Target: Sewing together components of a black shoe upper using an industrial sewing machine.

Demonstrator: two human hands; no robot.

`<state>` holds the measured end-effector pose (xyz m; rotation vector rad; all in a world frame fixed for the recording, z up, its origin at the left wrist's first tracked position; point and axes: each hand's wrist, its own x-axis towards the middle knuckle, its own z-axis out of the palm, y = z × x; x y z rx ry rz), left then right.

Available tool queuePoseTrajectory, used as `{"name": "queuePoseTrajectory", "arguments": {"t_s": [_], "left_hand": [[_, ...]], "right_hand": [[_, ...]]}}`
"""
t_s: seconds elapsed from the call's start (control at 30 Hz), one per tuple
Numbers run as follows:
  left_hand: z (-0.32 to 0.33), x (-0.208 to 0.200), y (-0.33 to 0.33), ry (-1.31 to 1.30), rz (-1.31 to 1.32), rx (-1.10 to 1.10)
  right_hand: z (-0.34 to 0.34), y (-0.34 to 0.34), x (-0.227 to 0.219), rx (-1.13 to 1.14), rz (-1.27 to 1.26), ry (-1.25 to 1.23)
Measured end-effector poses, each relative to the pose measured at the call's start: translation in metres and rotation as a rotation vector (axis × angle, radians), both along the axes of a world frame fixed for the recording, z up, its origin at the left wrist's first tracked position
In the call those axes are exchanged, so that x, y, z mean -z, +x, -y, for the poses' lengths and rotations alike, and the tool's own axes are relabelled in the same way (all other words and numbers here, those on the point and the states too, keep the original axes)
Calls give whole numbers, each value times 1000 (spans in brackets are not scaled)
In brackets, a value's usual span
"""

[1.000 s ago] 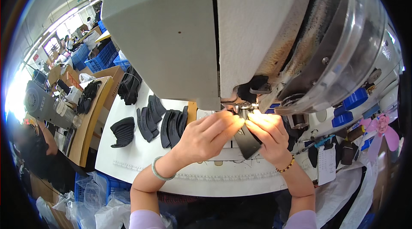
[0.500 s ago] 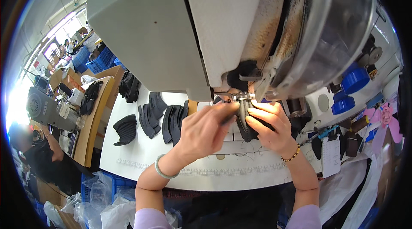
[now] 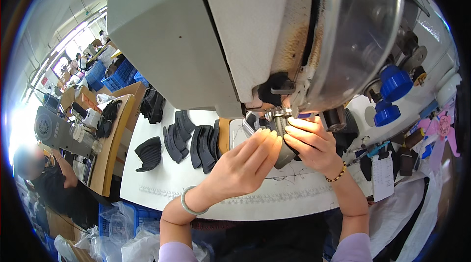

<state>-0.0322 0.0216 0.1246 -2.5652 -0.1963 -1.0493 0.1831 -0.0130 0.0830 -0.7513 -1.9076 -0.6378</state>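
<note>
A dark curved fabric piece lies under the presser foot of a large grey sewing machine. My left hand, a pale bangle on its wrist, pinches the left edge of the piece with its fingers pressed together. On the other side, my right hand, wearing a beaded bracelet, grips the right edge close to the foot. Both sets of fingertips are just in front of the needle area. The fingers hide much of the fabric, and both thumbs are mostly out of sight.
Left on the white table are stacks of curved black pieces and a ribbed black stack. Blue knobs stick out at right, near a white tag. A blue basket stands below; a co-worker sits far left.
My left hand was blurred near the presser foot; now its fingertips sit on the fabric's left edge. The fabric's near end lies differently. The whole view has shifted slightly.
</note>
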Motion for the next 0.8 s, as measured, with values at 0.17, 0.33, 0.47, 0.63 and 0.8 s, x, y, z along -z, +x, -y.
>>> {"name": "queuePoseTrajectory", "arguments": {"t_s": [0.17, 0.33, 0.47, 0.63, 0.8], "left_hand": [[-4, 0, 0, 45, 7, 22], [-6, 1, 1, -9, 26, 36], [-7, 3, 0, -84, 48, 48], [-21, 6, 1, -195, 92, 42], [-24, 8, 1, -213, 130, 43]], "right_hand": [[0, -3, 0, -36, -50, -3], [1, -6, 1, -25, -74, -5], [3, -5, 2, 14, -32, -32], [-3, -5, 4, 36, -78, -111], [-4, -5, 7, 41, -69, -70]]}}
